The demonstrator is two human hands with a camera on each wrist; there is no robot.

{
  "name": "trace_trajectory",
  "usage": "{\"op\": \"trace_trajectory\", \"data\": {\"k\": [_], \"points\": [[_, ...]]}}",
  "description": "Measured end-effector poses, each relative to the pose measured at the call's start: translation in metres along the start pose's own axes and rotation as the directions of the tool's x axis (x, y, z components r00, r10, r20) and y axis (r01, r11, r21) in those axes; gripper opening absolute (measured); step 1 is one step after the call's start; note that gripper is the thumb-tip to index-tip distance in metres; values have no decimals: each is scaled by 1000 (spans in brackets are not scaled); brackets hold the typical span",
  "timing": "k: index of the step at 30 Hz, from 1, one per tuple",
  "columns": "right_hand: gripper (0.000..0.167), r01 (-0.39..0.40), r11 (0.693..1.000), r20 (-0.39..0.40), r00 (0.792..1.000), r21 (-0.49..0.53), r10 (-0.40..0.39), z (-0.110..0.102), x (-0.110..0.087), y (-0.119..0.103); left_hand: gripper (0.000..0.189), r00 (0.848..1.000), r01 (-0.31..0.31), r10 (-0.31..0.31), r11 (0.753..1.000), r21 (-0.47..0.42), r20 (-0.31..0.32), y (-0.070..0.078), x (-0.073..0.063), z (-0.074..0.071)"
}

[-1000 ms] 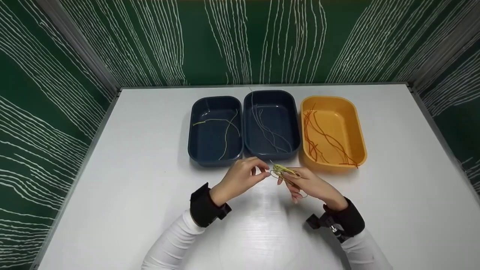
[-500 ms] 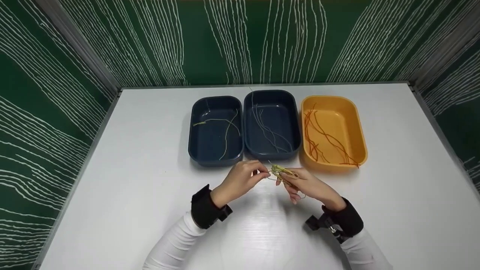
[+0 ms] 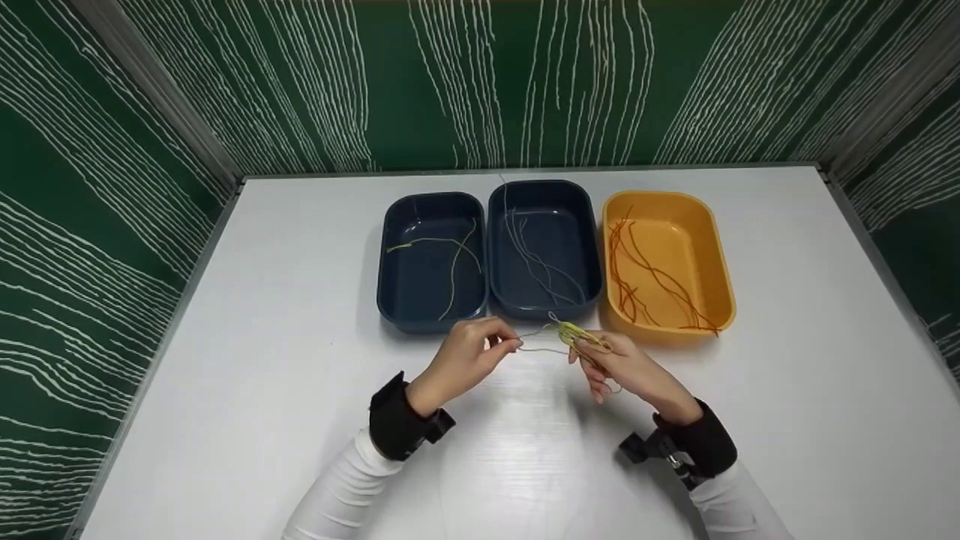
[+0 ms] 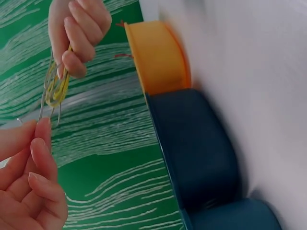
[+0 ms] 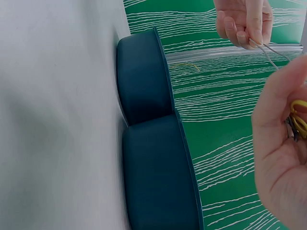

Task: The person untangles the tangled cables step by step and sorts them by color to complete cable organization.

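My right hand (image 3: pixel 619 364) grips a bundle of yellow and grey strings (image 3: pixel 574 335) above the table, in front of the bins. In the left wrist view the looped bundle (image 4: pixel 56 88) hangs from the fingers of that hand. Thumb and forefinger of my left hand (image 3: pixel 472 356) pinch a thin grey string (image 3: pixel 544 350), which runs across to the bundle. The right wrist view shows the grey string (image 5: pixel 268 53) drawn between the two hands, while the palm hides most of the bundle there.
Behind the hands stand a left dark blue bin (image 3: pixel 431 327) with yellowish strings, a middle dark blue bin (image 3: pixel 544 309) with grey strings, and a yellow bin (image 3: pixel 701 247) with orange-red strings. All three sit on a white table (image 3: pixel 300 262) backed by green, white-lined walls (image 3: pixel 420 90).
The left hand has taken hold of a grey string and moved left, drawing part of it out from the bundle. The right hand has shifted slightly right with the bundle.
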State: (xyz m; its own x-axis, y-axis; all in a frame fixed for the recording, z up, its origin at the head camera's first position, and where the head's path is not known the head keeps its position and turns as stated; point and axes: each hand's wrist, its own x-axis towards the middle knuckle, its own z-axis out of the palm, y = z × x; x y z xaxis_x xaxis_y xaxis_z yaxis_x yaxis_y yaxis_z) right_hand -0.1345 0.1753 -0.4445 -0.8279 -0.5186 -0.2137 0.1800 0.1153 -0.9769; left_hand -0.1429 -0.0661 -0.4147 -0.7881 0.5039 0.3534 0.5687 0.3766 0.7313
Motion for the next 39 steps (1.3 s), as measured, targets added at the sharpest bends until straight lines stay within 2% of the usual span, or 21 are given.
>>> {"op": "trace_trajectory", "data": {"k": [7, 15, 19, 24, 28, 29, 31, 35, 36, 39], "points": [[35, 25, 1000, 28, 999, 8, -25, -5, -2, 1, 7, 999, 37, -37, 999, -26, -29, 0, -1, -11], [34, 6, 1000, 79, 997, 4, -6, -8, -6, 0, 7, 999, 33, -34, 999, -22, -42, 0, -5, -18], [31, 29, 999, 118, 993, -20, -27, -10, -8, 0, 7, 999, 19, -18, 1000, 15, -46, 3, -8, -23], [35, 60, 997, 144, 988, -44, -53, -16, -10, 1, 8, 998, -31, 34, 998, 45, -61, 5, -8, -30], [35, 68, 995, 106, 993, -78, -60, -30, -18, 6, 14, 991, -62, 65, 998, 30, -113, -2, -11, -41], [34, 59, 995, 78, 996, -85, -52, -35, -22, 7, 15, 988, -77, 78, 997, 14, -133, -23, -14, -40], [33, 34, 995, 12, 999, -90, -33, -46, -32, 10, 17, 979, -67, 67, 998, 9, -193, -27, -18, -51], [34, 7, 997, -116, 993, -81, -16, -63, -48, 14, 13, 963, -11, 15, 1000, 17, -269, -31, -22, -72], [35, 12, 997, -133, 991, -78, -22, -66, -50, 15, 13, 960, 20, -12, 999, 28, -278, -13, -20, -82], [37, 29, 996, -149, 988, -80, -41, -68, -52, 18, 10, 961, 61, -53, 998, 22, -271, -15, -19, -85]]}}
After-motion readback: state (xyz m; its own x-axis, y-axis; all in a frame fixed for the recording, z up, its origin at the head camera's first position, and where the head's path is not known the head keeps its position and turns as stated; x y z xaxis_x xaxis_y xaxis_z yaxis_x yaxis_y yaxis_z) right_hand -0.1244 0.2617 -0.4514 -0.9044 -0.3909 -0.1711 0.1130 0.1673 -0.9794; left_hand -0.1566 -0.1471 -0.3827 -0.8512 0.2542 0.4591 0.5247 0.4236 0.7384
